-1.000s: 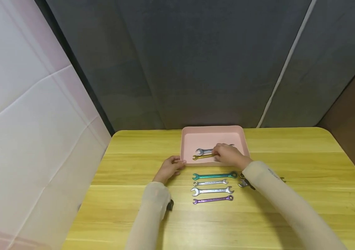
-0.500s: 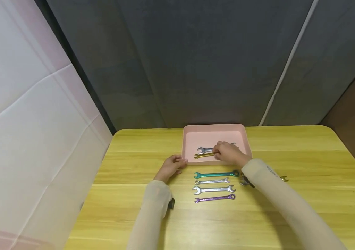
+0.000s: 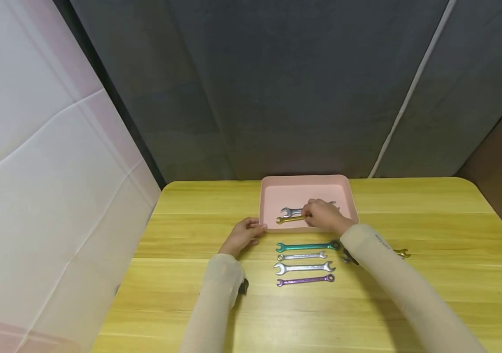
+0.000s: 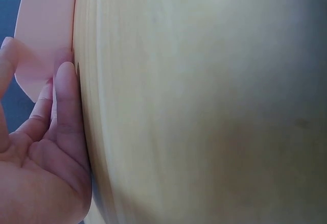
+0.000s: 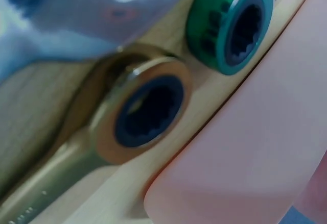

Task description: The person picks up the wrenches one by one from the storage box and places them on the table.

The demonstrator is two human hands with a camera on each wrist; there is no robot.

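In the head view, the right hand [image 3: 323,215] reaches into the shallow pink plastic tray [image 3: 273,193] at the table's far edge, its fingers curled over the slim gold metal wrench [image 3: 289,219] lying near the tray's front wall, just in front of a silver open-end wrench [image 3: 292,211]. Whether the fingers actually pinch the gold wrench cannot be told; the hand covers its right half. The left hand [image 3: 244,234] rests with relaxed fingers against the tray's front-left corner, probably to steady it. On the yellow wooden table [image 3: 432,294], in front of the tray, four wrenches lie parallel: a teal ring wrench [image 3: 307,246], a small silver wrench [image 3: 301,256], a larger silver wrench [image 3: 303,267] and a purple wrench [image 3: 304,280]. The right sleeve hides most of further tools beside them.

The left wrist view shows straight fingers [image 4: 66,112] touching the tray's wall [image 4: 43,35].

The right wrist view, blurred and close, shows a gold ring end [image 5: 145,112] and a teal ring end [image 5: 232,25] beside the tray's rim [image 5: 245,157]; the hand itself is almost wholly out of frame.
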